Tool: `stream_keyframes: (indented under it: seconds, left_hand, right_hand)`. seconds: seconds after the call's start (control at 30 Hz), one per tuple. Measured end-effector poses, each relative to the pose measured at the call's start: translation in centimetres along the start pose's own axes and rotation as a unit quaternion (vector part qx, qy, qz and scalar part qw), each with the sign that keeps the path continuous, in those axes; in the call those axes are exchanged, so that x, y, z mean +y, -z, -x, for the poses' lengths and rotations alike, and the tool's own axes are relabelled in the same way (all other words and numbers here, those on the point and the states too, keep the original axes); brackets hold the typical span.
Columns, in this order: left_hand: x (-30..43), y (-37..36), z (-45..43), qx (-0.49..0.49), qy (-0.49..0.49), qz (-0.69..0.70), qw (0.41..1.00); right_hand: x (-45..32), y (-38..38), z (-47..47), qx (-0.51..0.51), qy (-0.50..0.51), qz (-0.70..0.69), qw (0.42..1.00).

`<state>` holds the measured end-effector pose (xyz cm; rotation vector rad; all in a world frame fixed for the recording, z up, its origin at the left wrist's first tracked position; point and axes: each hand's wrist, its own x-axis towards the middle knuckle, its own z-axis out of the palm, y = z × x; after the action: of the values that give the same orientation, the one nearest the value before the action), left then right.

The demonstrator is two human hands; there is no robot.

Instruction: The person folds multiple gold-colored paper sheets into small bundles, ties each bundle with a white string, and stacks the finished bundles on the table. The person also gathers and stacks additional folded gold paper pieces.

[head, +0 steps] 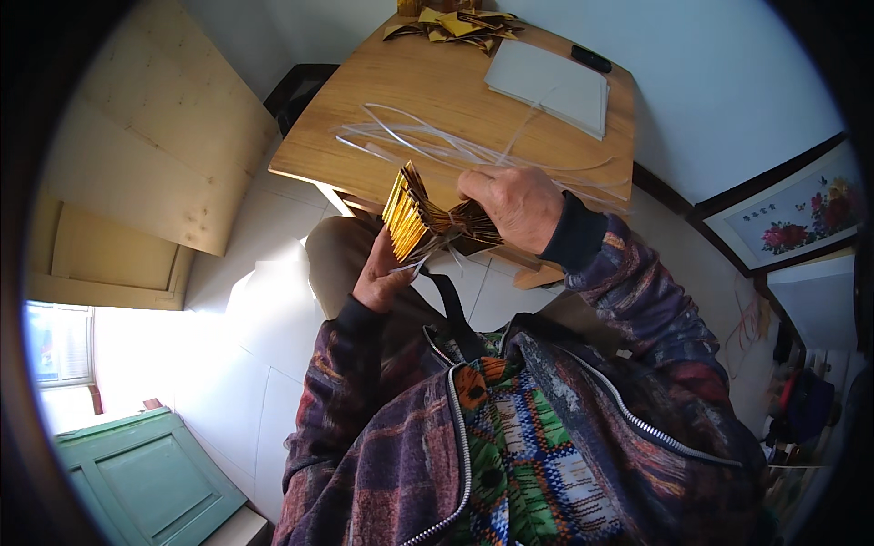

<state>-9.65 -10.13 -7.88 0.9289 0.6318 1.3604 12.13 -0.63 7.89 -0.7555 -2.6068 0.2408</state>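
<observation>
A bundle of folded gold foil paper [410, 222] is held over my lap, just off the near edge of the wooden table. A pale plastic strip [447, 237] is tied around its narrow middle, with loose ends hanging down. My left hand [384, 273] grips the bundle's lower left side. My right hand [512, 201] is at its right end, fingers bent against the folded paper; the fingertips are partly hidden. Behind the bundle, several clear plastic strips [437, 136] lie loosely across the table.
On the wooden table [382, 75] are a stack of white sheets [553, 85], a black elongated object [591, 59] and a pile of folded gold paper [461, 26]. A framed flower picture [785, 205] stands at the right. A large wooden board [157, 130] is at the left.
</observation>
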Motion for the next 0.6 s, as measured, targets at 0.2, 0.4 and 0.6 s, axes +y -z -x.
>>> stream_keyframes:
  seconds: [0.2,0.4,0.6]
  left_hand:
    - [-0.2,-2.8,-5.1,-0.074,0.075,0.131,0.986]
    - [-1.6,-6.5,-7.1,-0.052,0.016,0.017,0.998]
    - [-2.5,-8.2,-9.1,-0.068,-0.067,-0.227,0.969]
  right_hand:
    - [3.0,-1.2,4.0,0.095,-0.07,-0.095,0.988]
    - [5.0,-4.6,7.4,0.113,-0.211,-0.119,0.964]
    - [5.5,-5.0,10.8,0.137,-0.159,-0.232,0.95]
